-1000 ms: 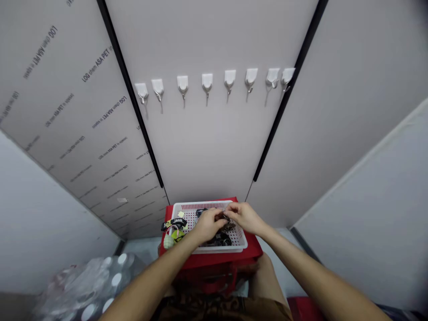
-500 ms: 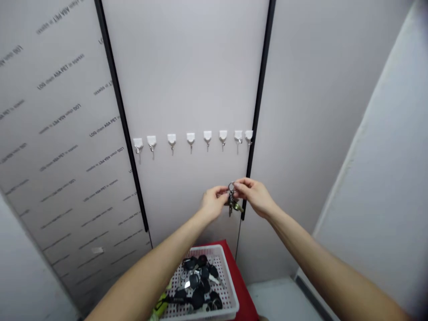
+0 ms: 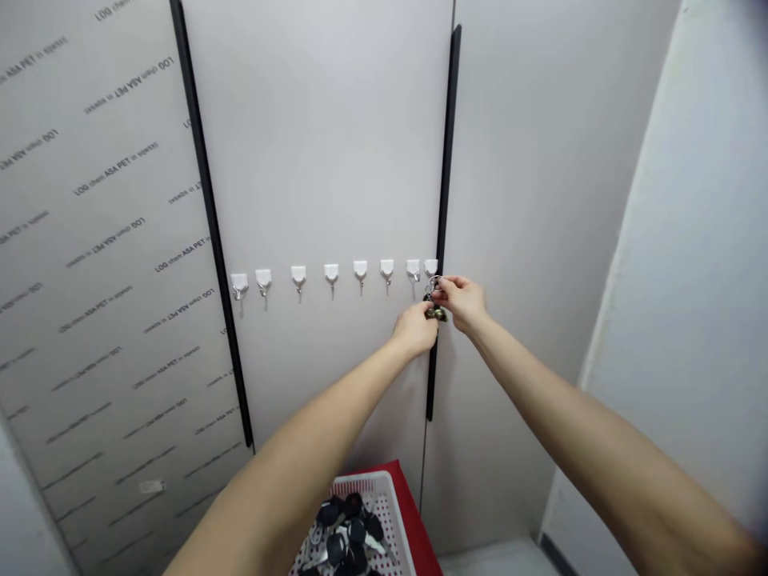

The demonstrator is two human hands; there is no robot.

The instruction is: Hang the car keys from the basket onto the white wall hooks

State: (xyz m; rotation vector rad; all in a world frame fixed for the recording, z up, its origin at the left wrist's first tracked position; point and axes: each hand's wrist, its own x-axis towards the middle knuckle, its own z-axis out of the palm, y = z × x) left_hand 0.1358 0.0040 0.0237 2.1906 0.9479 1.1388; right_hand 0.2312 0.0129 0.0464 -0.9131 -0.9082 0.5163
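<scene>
A bunch of keys (image 3: 440, 314) on a metal ring hangs between my two hands, close under the rightmost white hook (image 3: 431, 268). My right hand (image 3: 461, 302) pinches the ring from the right. My left hand (image 3: 416, 328) has its fingers closed at the keys, just below the ring. Whether the ring touches the hook, I cannot tell. Several more white adhesive hooks, such as a middle hook (image 3: 360, 270), run in a row to the left with nothing hanging on them.
Below stands a white perforated basket (image 3: 397, 512) with several black-headed keys (image 3: 337, 548), on a red surface (image 3: 420, 536). The hooks are on a pale cabinet door (image 3: 318, 160) between a left black strip (image 3: 207, 192) and a right black strip (image 3: 449, 144). A white wall (image 3: 678, 304) is at the right.
Both hands have raised the keys up and to the right, from below the row to the rightmost hook. The view has shifted, so the hooks and basket sit lower.
</scene>
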